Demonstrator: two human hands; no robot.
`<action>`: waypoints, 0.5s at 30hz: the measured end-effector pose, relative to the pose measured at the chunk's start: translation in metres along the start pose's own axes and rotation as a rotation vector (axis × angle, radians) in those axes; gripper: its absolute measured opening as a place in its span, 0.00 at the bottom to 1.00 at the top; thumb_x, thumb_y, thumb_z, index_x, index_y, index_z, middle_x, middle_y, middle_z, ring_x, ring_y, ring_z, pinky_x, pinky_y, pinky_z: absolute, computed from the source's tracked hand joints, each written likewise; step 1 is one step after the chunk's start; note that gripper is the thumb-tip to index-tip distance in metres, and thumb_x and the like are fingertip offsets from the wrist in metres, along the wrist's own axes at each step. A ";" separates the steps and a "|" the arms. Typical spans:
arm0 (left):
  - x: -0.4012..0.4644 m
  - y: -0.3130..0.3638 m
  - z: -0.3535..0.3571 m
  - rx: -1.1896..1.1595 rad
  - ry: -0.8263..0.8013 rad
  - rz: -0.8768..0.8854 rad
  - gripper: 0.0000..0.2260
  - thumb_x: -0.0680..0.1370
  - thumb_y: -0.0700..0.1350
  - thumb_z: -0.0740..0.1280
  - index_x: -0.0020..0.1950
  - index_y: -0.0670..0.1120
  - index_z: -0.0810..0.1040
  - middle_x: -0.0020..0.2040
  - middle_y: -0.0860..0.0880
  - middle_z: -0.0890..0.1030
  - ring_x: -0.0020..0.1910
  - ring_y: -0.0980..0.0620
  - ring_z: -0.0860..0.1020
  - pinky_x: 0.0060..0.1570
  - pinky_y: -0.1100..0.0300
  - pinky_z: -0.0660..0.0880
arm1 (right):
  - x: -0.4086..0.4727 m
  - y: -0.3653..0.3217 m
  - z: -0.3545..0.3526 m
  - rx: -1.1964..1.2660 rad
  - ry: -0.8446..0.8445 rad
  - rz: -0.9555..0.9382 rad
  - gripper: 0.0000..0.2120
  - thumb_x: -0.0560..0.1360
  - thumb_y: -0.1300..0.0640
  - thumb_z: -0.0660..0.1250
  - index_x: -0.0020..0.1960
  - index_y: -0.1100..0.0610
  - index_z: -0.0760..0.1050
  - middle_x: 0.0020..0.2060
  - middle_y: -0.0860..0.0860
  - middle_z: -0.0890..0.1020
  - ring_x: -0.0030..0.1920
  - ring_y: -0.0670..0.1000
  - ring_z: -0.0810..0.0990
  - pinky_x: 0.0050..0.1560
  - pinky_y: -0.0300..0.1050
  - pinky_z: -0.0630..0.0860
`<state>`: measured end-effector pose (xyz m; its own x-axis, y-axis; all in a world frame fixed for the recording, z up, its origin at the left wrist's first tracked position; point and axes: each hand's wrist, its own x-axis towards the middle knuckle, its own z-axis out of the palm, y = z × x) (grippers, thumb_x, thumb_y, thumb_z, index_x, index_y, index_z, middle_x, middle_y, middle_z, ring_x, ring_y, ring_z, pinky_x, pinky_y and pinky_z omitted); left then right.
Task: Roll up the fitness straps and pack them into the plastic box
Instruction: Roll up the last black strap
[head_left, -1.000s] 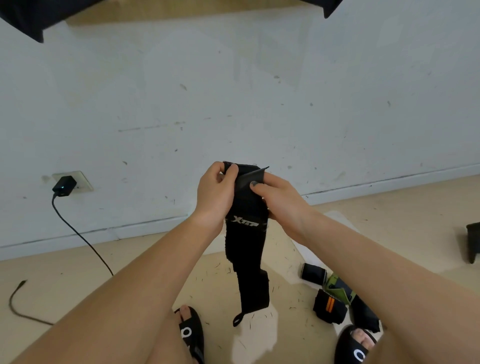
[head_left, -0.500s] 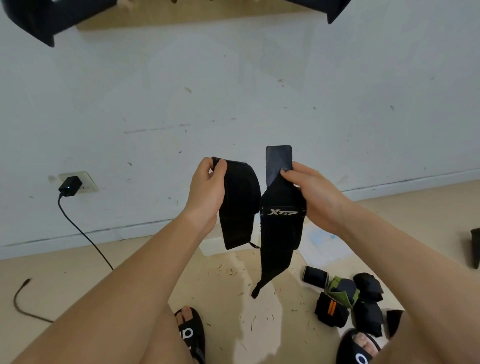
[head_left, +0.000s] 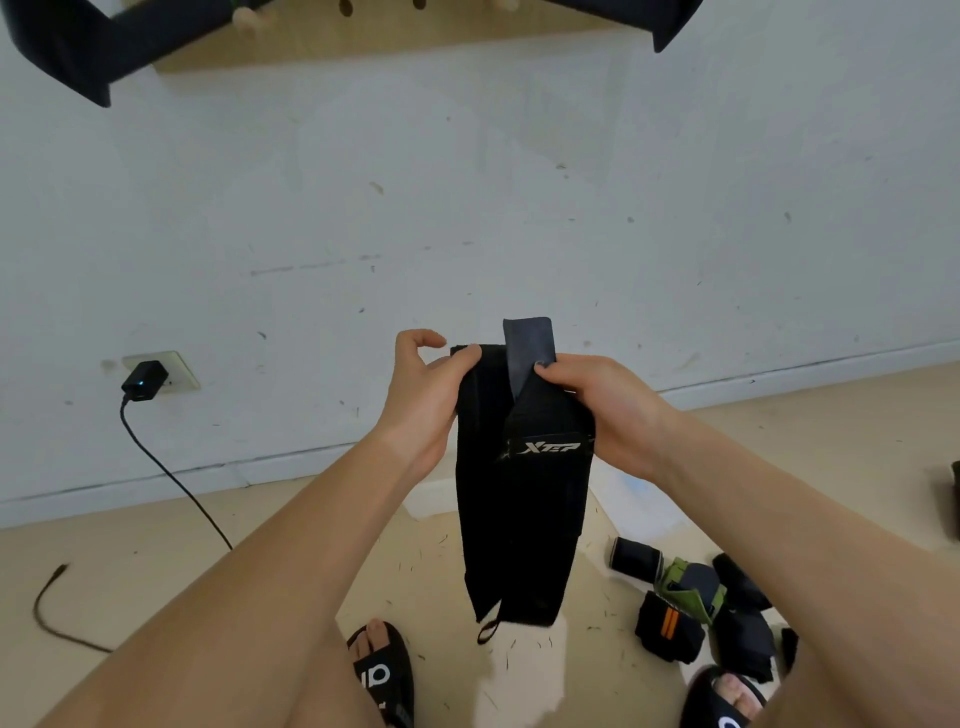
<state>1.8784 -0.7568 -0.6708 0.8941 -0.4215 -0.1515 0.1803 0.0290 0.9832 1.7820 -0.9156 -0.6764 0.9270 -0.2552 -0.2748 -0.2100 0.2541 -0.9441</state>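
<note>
Left hand (head_left: 423, 400) and right hand (head_left: 602, 410) pinch hanging black strap (head_left: 519, 509) (top edge).

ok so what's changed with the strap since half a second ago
The hands, left hand and right hand, came back together, so the two hanging halves of the black strap, spread apart half a second ago, now hang folded against each other. Both hands still pinch its top, the grey tab still sticks up, and the pile of straps on the floor lies unchanged.
</note>
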 end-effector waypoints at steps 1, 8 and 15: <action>0.000 0.000 0.000 0.036 -0.022 0.017 0.10 0.81 0.45 0.68 0.58 0.53 0.69 0.45 0.42 0.81 0.42 0.48 0.78 0.47 0.51 0.73 | 0.001 0.000 0.001 0.002 0.015 -0.007 0.15 0.83 0.59 0.61 0.63 0.63 0.81 0.61 0.63 0.84 0.60 0.61 0.84 0.57 0.52 0.80; 0.000 -0.002 0.000 0.254 -0.088 0.160 0.08 0.82 0.44 0.67 0.56 0.52 0.85 0.54 0.52 0.85 0.58 0.49 0.82 0.62 0.49 0.79 | 0.004 -0.005 0.000 -0.001 0.019 -0.022 0.15 0.83 0.59 0.61 0.65 0.62 0.80 0.62 0.65 0.82 0.57 0.60 0.84 0.60 0.54 0.78; 0.007 0.000 -0.002 0.155 -0.035 0.147 0.12 0.83 0.38 0.64 0.58 0.51 0.84 0.56 0.46 0.84 0.57 0.47 0.83 0.61 0.44 0.80 | 0.000 -0.009 0.004 -0.121 0.146 -0.133 0.11 0.83 0.60 0.64 0.47 0.59 0.83 0.39 0.53 0.85 0.41 0.51 0.85 0.43 0.43 0.79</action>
<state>1.8852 -0.7576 -0.6719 0.8908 -0.4543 -0.0046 -0.0182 -0.0460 0.9988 1.7856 -0.9140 -0.6668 0.8961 -0.4132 -0.1621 -0.1331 0.0981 -0.9862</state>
